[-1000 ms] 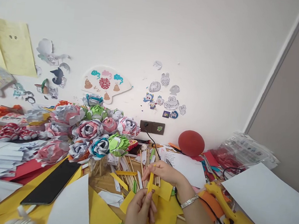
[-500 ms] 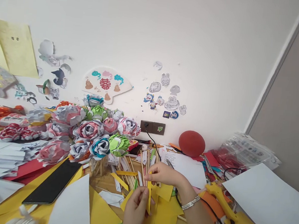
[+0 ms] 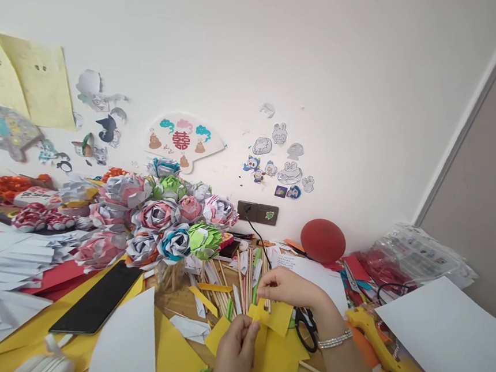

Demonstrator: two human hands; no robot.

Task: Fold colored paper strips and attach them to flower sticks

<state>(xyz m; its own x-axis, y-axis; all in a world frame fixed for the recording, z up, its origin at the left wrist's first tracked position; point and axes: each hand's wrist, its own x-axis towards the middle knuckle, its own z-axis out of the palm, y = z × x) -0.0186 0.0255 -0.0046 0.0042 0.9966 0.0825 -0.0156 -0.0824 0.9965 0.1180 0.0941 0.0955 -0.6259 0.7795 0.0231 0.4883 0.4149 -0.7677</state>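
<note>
Hands meet low over the cluttered desk: the left hand [image 3: 237,347] and the right hand [image 3: 293,288] both pinch a folded yellow paper strip [image 3: 259,317] between fingertips, just above loose yellow paper pieces [image 3: 279,356]. Black-handled scissors [image 3: 305,329] lie just beside the right wrist, a yellow glue gun [image 3: 371,336] farther right, and paper roses [image 3: 162,222] stand behind.

Bright yellow folded paper strip [image 3: 259,317] over more yellow sheets. Folded paper roses [image 3: 158,218] in pink, grey-white, teal and lime green. A round red foam ball [image 3: 322,241] by the white wall [image 3: 286,50]. Flat black tablet [image 3: 98,300], yellow glue gun [image 3: 372,330], silver bracelet [image 3: 335,339], black-handled scissors [image 3: 305,329].
</note>
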